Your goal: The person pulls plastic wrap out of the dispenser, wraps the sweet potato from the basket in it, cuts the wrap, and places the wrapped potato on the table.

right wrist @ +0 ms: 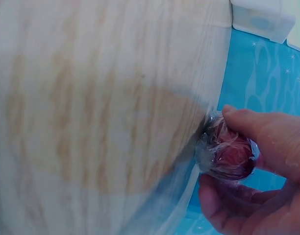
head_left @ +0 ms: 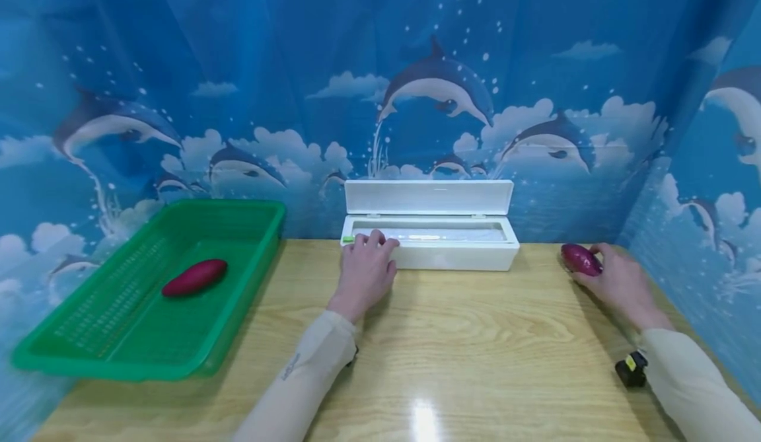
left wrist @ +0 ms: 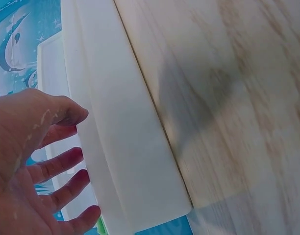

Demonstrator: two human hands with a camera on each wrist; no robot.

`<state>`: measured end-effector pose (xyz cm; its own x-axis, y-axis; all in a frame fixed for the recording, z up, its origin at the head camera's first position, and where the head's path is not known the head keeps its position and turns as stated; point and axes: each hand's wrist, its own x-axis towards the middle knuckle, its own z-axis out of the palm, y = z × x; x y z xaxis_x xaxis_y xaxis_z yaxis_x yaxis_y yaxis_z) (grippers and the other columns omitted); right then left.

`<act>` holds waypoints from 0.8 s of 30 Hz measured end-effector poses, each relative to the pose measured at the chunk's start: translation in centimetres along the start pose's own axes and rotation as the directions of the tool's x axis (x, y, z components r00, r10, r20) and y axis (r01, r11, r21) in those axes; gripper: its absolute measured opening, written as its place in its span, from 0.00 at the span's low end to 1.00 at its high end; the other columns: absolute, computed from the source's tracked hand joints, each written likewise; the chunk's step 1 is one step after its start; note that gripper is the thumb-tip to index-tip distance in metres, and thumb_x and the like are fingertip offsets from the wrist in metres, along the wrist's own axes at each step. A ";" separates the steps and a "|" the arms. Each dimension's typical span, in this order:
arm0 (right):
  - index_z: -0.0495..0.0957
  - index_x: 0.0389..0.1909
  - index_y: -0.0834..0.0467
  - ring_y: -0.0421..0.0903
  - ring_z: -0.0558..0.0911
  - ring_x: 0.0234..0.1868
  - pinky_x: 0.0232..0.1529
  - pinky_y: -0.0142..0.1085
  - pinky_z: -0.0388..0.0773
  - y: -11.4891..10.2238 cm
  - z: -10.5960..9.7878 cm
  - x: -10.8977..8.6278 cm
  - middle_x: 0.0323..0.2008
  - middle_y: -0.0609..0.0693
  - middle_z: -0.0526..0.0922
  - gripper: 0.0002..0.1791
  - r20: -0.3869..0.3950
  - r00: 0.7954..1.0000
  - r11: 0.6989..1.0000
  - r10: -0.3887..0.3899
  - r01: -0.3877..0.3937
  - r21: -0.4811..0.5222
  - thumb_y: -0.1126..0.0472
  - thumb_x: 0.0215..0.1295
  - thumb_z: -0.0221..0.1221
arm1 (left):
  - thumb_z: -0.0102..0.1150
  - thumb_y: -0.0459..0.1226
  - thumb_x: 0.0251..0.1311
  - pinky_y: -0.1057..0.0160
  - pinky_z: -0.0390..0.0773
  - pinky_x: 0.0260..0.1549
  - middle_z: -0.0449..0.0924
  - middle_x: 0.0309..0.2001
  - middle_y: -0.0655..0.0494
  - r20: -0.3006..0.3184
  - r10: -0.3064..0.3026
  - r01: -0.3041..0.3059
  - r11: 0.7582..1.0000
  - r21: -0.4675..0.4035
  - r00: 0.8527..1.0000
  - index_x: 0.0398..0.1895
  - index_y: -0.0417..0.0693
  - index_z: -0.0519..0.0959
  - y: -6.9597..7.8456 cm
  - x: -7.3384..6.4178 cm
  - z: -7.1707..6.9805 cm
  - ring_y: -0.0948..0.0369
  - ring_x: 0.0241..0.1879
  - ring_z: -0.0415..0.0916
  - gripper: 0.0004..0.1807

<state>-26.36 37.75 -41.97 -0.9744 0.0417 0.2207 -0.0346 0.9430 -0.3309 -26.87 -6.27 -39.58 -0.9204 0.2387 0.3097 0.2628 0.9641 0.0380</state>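
My right hand [head_left: 621, 287] grips a purple sweet potato [head_left: 581, 259] wrapped in clear film, at the table's far right. Bunched, shiny film shows at the end of the wrapped sweet potato [right wrist: 228, 152] in the right wrist view, with the thumb on one side and fingers on the other. At the back middle stands a long white cling film dispenser [head_left: 454, 257], its lid [head_left: 428, 197] raised. My left hand [head_left: 365, 270] is over its left part, fingers spread and loosely bent, fingertips right at the front rim. A small green slider [head_left: 348, 238] sits at the dispenser's left end.
A green plastic basket [head_left: 208, 356] stands on the left, holding one reddish-purple sweet potato [head_left: 195, 278]. The wooden table [head_left: 452, 343] reaches back to a blue dolphin-print curtain [head_left: 309, 45], which also closes off the right side.
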 end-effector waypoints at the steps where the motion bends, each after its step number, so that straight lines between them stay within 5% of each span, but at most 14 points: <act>1: 0.67 0.57 0.76 0.70 0.81 0.39 0.30 0.54 0.81 0.0 0.0 0.0 0.47 0.80 0.75 0.38 0.011 1.000 1.000 -0.004 0.004 0.001 0.53 0.59 0.72 | 0.64 0.46 0.68 0.46 0.79 0.55 0.78 0.56 0.53 0.000 0.000 0.000 1.000 -0.001 1.000 0.64 0.61 0.78 0.0 0.0 0.0 0.50 0.57 0.74 0.22; 7: 0.65 0.60 0.78 0.69 0.81 0.39 0.28 0.50 0.80 0.0 -0.5 -0.6 0.48 0.80 0.74 0.46 0.065 0.998 0.999 0.028 -0.027 -0.022 0.42 0.62 0.69 | 0.64 0.45 0.67 0.45 0.79 0.56 0.78 0.57 0.53 -0.014 0.018 -0.018 1.000 -0.015 1.000 0.64 0.60 0.78 -0.1 -0.2 0.1 0.49 0.57 0.75 0.22; 14: 0.57 0.70 0.79 0.75 0.79 0.45 0.32 0.59 0.80 -0.5 -2.1 -1.2 0.54 0.82 0.72 0.54 0.115 0.991 0.998 0.066 -0.066 -0.010 0.34 0.68 0.59 | 0.65 0.45 0.67 0.47 0.78 0.56 0.79 0.57 0.53 -0.013 0.012 -0.012 0.999 -0.042 1.000 0.64 0.61 0.79 -0.2 -0.3 0.2 0.49 0.57 0.74 0.23; 18: 0.62 0.67 0.77 0.69 0.81 0.39 0.28 0.54 0.79 -0.9 -3.1 -1.5 0.46 0.78 0.78 0.47 0.059 0.997 0.999 0.052 -0.053 0.010 0.36 0.72 0.57 | 0.65 0.44 0.67 0.47 0.78 0.57 0.79 0.57 0.52 -0.006 0.011 -0.011 0.996 -0.085 1.000 0.64 0.60 0.78 -0.4 -0.3 0.0 0.49 0.57 0.74 0.23; 24: 0.69 0.64 0.72 0.72 0.80 0.48 0.37 0.60 0.79 -2.5 -4.4 -1.7 0.54 0.78 0.77 0.38 -0.054 0.998 0.998 0.036 -0.033 0.057 0.39 0.76 0.52 | 0.64 0.44 0.67 0.48 0.77 0.56 0.79 0.56 0.52 -0.042 0.020 -0.027 0.983 -0.180 0.999 0.63 0.57 0.79 -1.6 0.2 -0.5 0.51 0.57 0.73 0.21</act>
<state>-23.63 36.77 -37.47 -0.9617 0.0931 0.2580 -0.0155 0.9206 -0.3901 -27.39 -7.83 -39.11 -0.9020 0.2530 0.3497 0.3356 0.9206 0.1997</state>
